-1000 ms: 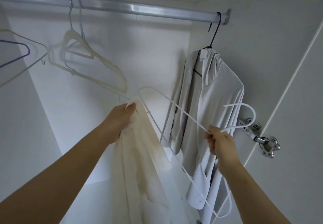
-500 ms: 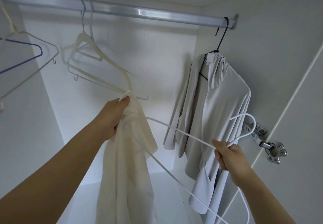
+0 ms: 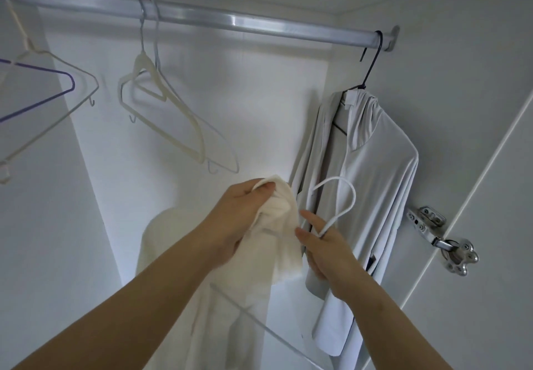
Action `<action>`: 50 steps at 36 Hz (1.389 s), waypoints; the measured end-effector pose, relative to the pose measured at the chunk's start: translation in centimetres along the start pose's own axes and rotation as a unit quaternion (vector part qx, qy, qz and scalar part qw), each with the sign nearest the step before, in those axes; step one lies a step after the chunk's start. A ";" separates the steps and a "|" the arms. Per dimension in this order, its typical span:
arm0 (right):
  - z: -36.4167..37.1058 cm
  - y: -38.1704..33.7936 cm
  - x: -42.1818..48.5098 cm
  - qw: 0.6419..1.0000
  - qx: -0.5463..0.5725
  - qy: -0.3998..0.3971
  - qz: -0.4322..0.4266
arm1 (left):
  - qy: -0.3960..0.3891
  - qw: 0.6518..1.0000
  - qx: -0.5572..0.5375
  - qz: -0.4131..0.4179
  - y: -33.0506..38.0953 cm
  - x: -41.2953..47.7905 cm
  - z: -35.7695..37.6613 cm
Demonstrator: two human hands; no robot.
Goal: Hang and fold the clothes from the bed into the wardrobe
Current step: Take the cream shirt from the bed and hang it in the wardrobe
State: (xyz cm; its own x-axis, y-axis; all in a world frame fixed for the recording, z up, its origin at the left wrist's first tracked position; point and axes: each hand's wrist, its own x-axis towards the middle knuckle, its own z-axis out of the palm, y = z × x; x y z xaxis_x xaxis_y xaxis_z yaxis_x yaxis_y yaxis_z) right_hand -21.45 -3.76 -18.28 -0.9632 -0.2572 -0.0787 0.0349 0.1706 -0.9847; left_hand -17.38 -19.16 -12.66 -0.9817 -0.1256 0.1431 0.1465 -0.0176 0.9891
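My left hand (image 3: pixel 239 219) grips the bunched top of a cream garment (image 3: pixel 277 231), which hangs down between my forearms. My right hand (image 3: pixel 320 245) holds a white wire hanger (image 3: pixel 350 196) by its neck; the hook loops up above my fingers, and the hanger's lower bar slants across the cloth below. The two hands are close together, in front of a light grey hooded garment (image 3: pixel 372 185) that hangs from a dark hanger at the right end of the silver wardrobe rail (image 3: pixel 230 20).
Two empty hangers, one cream (image 3: pixel 173 110), hang at mid-rail. At far left hang a purple hanger (image 3: pixel 52 92) and a white one. The open wardrobe door with its metal hinge (image 3: pixel 441 239) stands at right. The white back wall lies behind.
My right hand has brought the hanger left and up, close to my left hand. The hanger's frame now lies down inside the cream garment instead of spread out to the right.
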 end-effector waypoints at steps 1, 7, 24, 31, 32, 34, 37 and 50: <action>0.3 -0.1 0.0 1.000 0.010 -0.010 -0.003 | -0.015 1.000 -0.006 0.006 0.1 -0.2 0.2; 0.4 -1.2 0.2 0.999 0.023 0.040 -0.028 | -0.111 0.992 0.041 0.053 0.4 -0.7 -0.7; -3.5 -3.0 0.3 0.985 0.018 0.134 -0.108 | 0.102 0.909 0.369 0.166 -4.6 1.7 -7.6; -3.8 -3.8 -0.3 0.970 -0.149 0.138 -0.132 | 0.099 0.869 0.458 0.161 -4.3 1.4 -8.5; -3.7 -3.9 -0.3 0.965 -0.178 0.133 -0.140 | 0.100 0.835 0.509 0.181 -4.2 1.6 -8.8; -3.6 -4.0 -0.1 0.950 -0.249 0.127 -0.139 | 0.106 0.775 0.581 0.226 -4.1 1.9 -9.5; -3.3 -3.5 0.4 0.927 -0.321 0.141 -0.136 | 0.121 0.727 0.620 0.270 -4.0 1.9 -10.1; 0.1 -2.9 0.6 0.982 -0.085 0.110 -0.128 | 0.099 0.662 0.690 0.275 -4.2 0.5 -7.7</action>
State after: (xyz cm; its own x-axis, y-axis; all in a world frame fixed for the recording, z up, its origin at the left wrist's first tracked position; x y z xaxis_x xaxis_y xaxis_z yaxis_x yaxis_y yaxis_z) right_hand -22.16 -4.48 -15.45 -0.9697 -0.1045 0.2208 -0.2420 0.2876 -0.9267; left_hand -17.58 -26.76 -17.03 -0.7709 0.1343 0.6226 0.0910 0.9907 -0.1009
